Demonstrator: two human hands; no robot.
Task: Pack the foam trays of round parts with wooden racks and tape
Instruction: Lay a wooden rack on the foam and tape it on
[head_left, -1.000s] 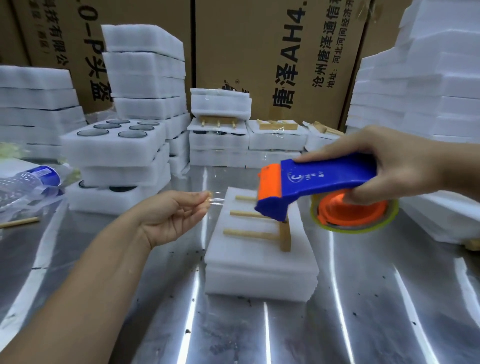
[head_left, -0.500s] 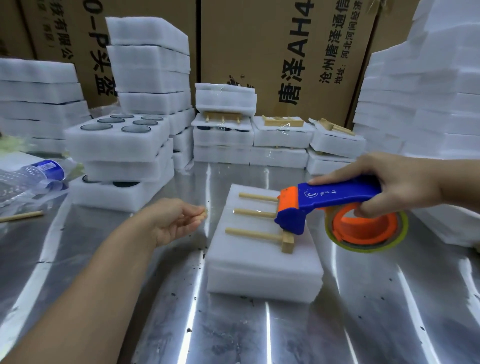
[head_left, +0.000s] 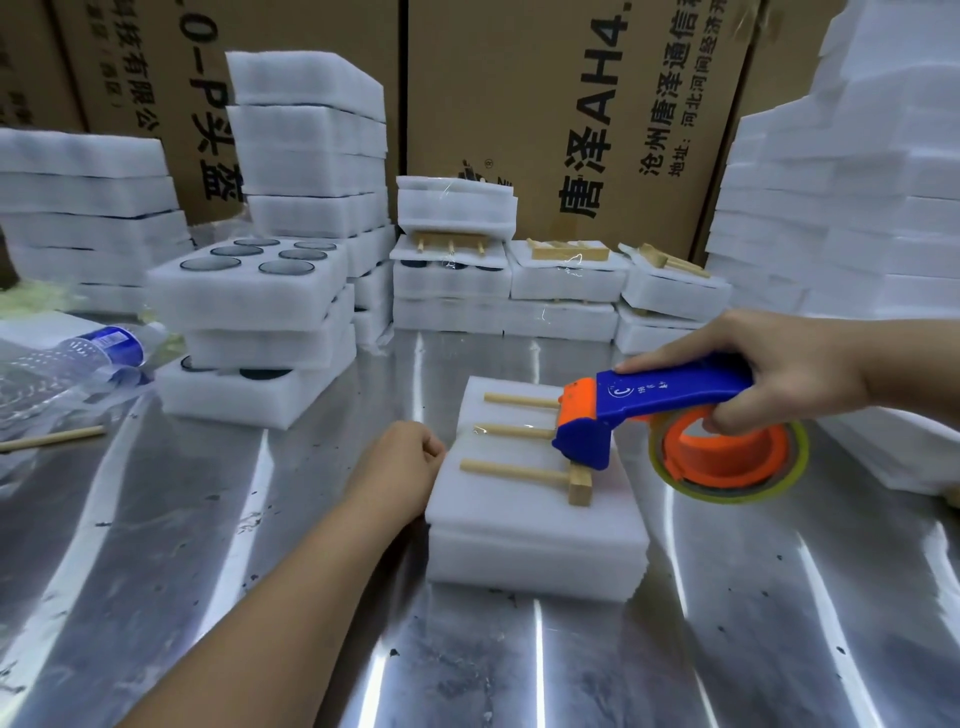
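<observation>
Foam tray stack (head_left: 535, 535) flat on the worktop (head_left: 208, 571) at centre, two white slabs one atop the other. Wooden rack (head_left: 524, 467) lying on the top slab: three dowels pointing left, crossbar block at the right end. Thin clear strip of tape across the middle dowel, faint and hard to follow.

Left hand (head_left: 400, 465) closed into a loose fist, pressed against the left edge of the top slab, just beside the dowel tips; whether anything is pinched inside, cannot tell. Right hand (head_left: 779, 374) wrapped around the handle of the blue and orange tape dispenser (head_left: 670, 410), index finger stretched along its top. Dispenser nose down on the rack's right end, over the crossbar; orange hub and yellowish tape roll (head_left: 727, 457) hanging off the right side of the stack, above the worktop.

Shiny metal worktop, streaked with light reflections and dark specks. To the left, a pile of open foam trays (head_left: 249, 312) with dark round parts (head_left: 285, 267) seated in circular pockets. Farther left, a crushed plastic bottle (head_left: 78, 358) with a blue label and a loose dowel (head_left: 52, 439). Behind, a row of packed trays (head_left: 566, 291) with racks on top. Tall piles of blank foam on both sides; printed cardboard boxes (head_left: 571, 104) along the back.
</observation>
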